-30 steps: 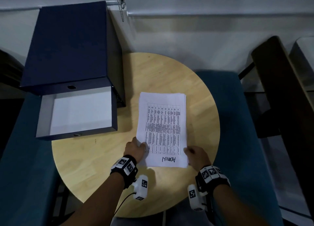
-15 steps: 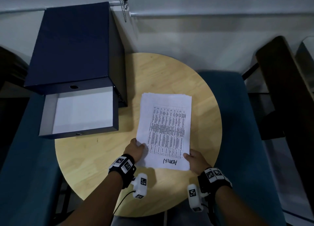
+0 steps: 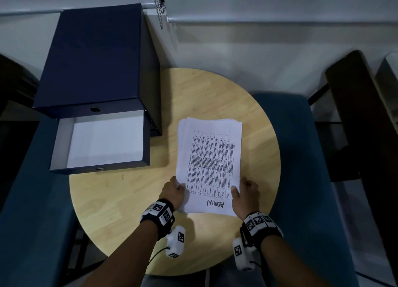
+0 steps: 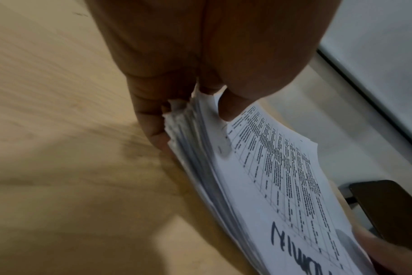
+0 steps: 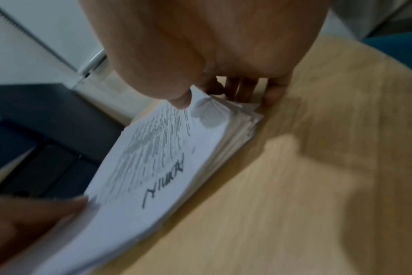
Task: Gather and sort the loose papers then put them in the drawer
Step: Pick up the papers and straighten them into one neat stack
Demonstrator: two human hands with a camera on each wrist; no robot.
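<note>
A stack of white papers (image 3: 210, 163) with a printed table and handwriting on the top sheet is held over the round wooden table (image 3: 129, 200). My left hand (image 3: 174, 193) grips the stack's near left edge, thumb on top and fingers under the papers (image 4: 259, 176). My right hand (image 3: 245, 193) grips the near right edge, thumb on top of the papers (image 5: 153, 158) and fingers beneath. The dark blue drawer (image 3: 99, 144) stands pulled open at the left, with a white bottom and nothing in it.
The drawer belongs to a dark blue box cabinet (image 3: 92, 58) at the table's back left. Blue seats (image 3: 301, 157) flank the table on both sides. A dark wooden piece (image 3: 361, 118) stands at the right, and a bead chain (image 3: 159, 6) hangs by the wall.
Both hands have closed on the stack's near edges, the right thumb now on top. The papers' near end has come up off the table and the sheets are more squared.
</note>
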